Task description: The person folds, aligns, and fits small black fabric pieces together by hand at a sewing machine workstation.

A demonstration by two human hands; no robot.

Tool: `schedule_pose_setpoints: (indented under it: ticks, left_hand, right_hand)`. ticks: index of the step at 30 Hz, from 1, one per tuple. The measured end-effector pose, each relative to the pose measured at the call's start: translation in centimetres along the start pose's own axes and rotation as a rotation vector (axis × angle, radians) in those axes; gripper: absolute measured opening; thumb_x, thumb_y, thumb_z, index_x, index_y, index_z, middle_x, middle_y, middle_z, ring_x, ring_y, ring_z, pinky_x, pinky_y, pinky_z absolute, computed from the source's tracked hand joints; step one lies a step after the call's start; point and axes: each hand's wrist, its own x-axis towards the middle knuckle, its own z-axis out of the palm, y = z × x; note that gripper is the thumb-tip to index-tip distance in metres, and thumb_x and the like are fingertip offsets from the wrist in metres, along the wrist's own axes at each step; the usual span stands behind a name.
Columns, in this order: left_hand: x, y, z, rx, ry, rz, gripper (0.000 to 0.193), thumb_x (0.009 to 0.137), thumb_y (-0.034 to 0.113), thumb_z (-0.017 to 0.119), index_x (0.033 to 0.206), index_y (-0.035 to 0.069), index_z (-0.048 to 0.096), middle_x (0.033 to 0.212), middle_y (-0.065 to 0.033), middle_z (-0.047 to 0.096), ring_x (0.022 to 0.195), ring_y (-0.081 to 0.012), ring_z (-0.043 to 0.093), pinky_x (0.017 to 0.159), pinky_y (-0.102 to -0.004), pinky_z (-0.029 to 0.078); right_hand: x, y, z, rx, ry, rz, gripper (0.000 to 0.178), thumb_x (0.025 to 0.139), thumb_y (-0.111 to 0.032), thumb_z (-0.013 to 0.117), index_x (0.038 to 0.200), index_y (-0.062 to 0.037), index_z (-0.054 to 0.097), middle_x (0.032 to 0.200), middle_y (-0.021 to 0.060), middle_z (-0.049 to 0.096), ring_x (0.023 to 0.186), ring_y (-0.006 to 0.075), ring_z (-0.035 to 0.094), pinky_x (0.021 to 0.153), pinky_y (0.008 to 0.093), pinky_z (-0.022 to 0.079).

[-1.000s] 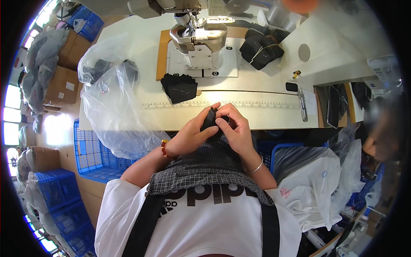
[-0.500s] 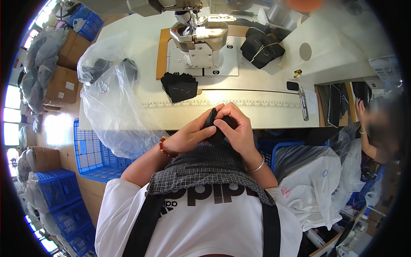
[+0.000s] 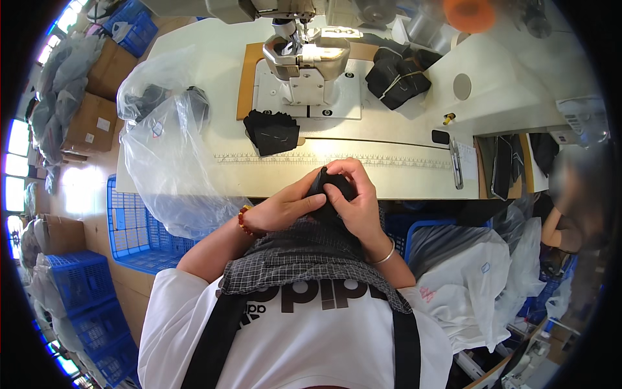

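A small piece of black fabric (image 3: 338,188) is held between my hands, in front of the table's near edge. My left hand (image 3: 295,204) grips its left side, thumb pressed on it. On the other side my right hand (image 3: 355,201) pinches it, with the thumb on the face and fingers curled over the top. The lower part of the piece merges with my dark checked apron (image 3: 311,266). Beyond the hands, a fanned stack of black fabric pieces (image 3: 272,133) lies on the sewing table (image 3: 220,129), before the sewing machine (image 3: 304,65).
A tied black bundle (image 3: 396,78) lies right of the machine. Thread snips (image 3: 457,165) and a small black object (image 3: 440,137) rest farther right. A clear plastic bag (image 3: 168,155) hangs over the left edge above a blue crate (image 3: 139,227). A white bag (image 3: 460,279) stands at right; a person's arm (image 3: 551,227) shows beyond.
My right fingers have shifted slightly over the fabric's top, and more of its dark face shows. The whole view has moved a little. The co-worker's hand at right has dropped or blurred.
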Motion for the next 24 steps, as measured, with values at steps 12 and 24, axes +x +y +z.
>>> schedule_pose_setpoints:
  ticks: [12,24]
  left_hand:
    - [0.1,0.5,-0.1,0.045,-0.039,0.016,0.069,0.106,0.029,0.05,0.159,0.002,0.016,0.153,-0.007,0.035,0.137,-0.0138,0.035,0.114,-0.032,0.03]
    - [0.1,-0.2,-0.4,0.065,-0.046,0.039,0.064,0.108,0.03,0.048,0.159,0.006,0.018,0.127,-0.0012,0.047,0.101,-0.0062,0.047,0.083,-0.0237,0.047]
  right_hand:
    - [0.2,0.1,-0.8,-0.096,-0.07,-0.057,0.014,0.087,-0.001,0.069,0.096,-0.0041,0.059,0.097,0.0054,0.055,0.092,0.0164,0.054,0.087,0.028,0.043]
    - [0.3,-0.1,-0.3,-0.101,-0.042,-0.109,0.016,0.086,-0.002,0.069,0.098,-0.0044,0.059,0.096,0.005,0.054,0.089,0.0173,0.053,0.085,0.0288,0.044]
